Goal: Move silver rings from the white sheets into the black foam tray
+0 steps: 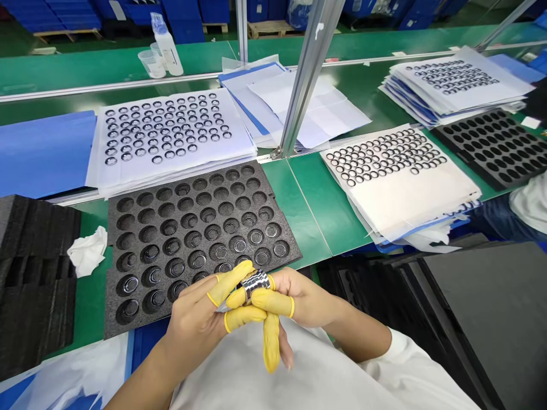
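Between my two hands, just over the front edge of the black foam tray, is a short stack of shiny metal rings. My left hand grips its left side, and a small grey piece, too hidden to name, shows between those fingers. On the right side, my right hand has its fingers closed round the same stack, with one finger pointing down. Yellow finger cots cover several fingertips on both hands. Many of the tray's round pockets hold shiny rings, mostly towards the front and right.
Behind the tray, white sheets carry rows of rings; another ring-covered sheet pile lies right. Stacked foam trays and a crumpled tissue are at left. A metal post rises mid-bench. Another person's sleeve shows far right.
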`<state>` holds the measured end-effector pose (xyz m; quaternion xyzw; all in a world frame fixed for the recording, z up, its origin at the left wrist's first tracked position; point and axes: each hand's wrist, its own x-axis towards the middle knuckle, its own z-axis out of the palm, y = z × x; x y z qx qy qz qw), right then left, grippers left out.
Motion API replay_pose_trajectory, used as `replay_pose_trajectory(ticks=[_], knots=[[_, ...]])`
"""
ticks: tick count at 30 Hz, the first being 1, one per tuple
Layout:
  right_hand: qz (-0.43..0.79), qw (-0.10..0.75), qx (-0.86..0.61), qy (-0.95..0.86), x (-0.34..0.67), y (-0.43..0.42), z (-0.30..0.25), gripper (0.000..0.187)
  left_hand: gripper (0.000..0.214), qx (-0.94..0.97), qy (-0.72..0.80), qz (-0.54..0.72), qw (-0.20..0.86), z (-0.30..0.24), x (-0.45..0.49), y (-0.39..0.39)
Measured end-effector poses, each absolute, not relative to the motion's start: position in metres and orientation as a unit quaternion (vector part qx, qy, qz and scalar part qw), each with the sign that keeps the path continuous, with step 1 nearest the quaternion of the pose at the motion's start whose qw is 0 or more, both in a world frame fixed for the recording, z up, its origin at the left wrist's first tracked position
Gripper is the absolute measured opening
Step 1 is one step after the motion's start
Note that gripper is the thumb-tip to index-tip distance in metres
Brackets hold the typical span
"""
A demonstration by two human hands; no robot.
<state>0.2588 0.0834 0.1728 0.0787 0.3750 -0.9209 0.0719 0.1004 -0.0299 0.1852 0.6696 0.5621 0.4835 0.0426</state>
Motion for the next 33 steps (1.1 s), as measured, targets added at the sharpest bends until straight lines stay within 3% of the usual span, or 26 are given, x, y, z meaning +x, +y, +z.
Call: replay_pose_trajectory(ticks=[9,16,23,27,31,33], knots=[[-0.903,0.062,0.115,0.408,0.263,0.082,0.182,0.056,0.058,0.658,0.549,0.511,0.068,0.179,0.101,-0.031],[-0.880,-0.026,0.179,0.439,0.262,0.082,0.184,0.063,0.058,0.591,0.589,0.544,0.089,0.170,0.101,-0.036],[-0.843,-0.157,0.230,0.461,0.260,0.085,0.179,0.057,0.037,0.585,0.613,0.520,0.110,0.165,0.099,-0.038],[-0.846,-0.115,0.210,0.477,0.260,0.080,0.179,0.060,0.010,0.622,0.591,0.505,0.098,0.161,0.108,-0.029],[-0.856,-0.070,0.172,0.482,0.258,0.075,0.181,0.066,0.031,0.629,0.585,0.498,0.118,0.156,0.113,-0.029],[-0.860,-0.071,0.160,0.479,0.257,0.075,0.182,0.065,0.018,0.625,0.591,0.489,0.143,0.154,0.111,-0.033]])
